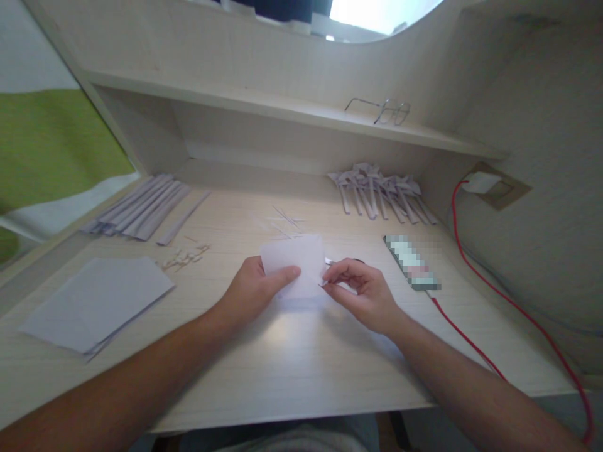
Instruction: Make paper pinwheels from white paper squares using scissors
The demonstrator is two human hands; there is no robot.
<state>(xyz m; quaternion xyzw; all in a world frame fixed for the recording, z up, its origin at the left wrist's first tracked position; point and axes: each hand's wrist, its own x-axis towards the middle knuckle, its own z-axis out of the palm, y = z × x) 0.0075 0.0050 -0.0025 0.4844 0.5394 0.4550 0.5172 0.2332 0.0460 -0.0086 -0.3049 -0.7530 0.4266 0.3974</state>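
A small white sheet of paper [296,256] is held upright-tilted over the middle of the desk [292,351]. My left hand [254,290] grips its lower left edge, thumb laid across the front. My right hand [362,290] pinches the sheet's lower right corner between thumb and fingers. A dark object, possibly scissors, lies just behind my right hand, mostly hidden.
A stack of white sheets [97,304] lies at the left front. Long paper strips [141,207] sit at the back left, folded paper pieces [381,191] at the back right. Small scraps [186,257], a blurred flat object [412,262], a red cable [475,301] and glasses [384,112] on the shelf.
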